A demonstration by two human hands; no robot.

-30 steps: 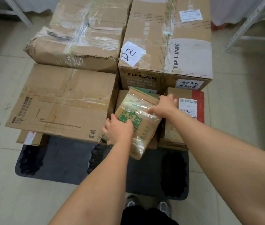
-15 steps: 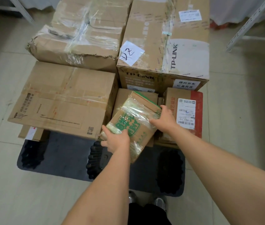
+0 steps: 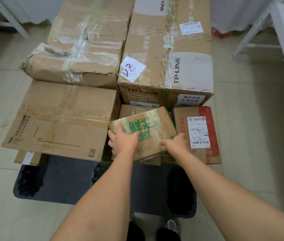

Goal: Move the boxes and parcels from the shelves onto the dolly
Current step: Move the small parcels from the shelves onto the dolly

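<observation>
A small taped box with green characters lies nearly flat on top of lower boxes at the front middle of the dark dolly. My left hand presses on its near left part, fingers spread over the print. My right hand grips its near right corner. To its right lies a red-and-brown parcel with a white label. A wide flat box sits to its left. Behind stand a TP-LINK box and a crumpled taped box.
White shelf legs rise at the right, and another white frame at the far left. Pale floor tiles surround the dolly. My shoes show at the bottom edge, just behind the dolly's near rim.
The green-print box has tipped from a steep tilt down to almost flat on the stack. Both hands moved with it toward its near edge.
</observation>
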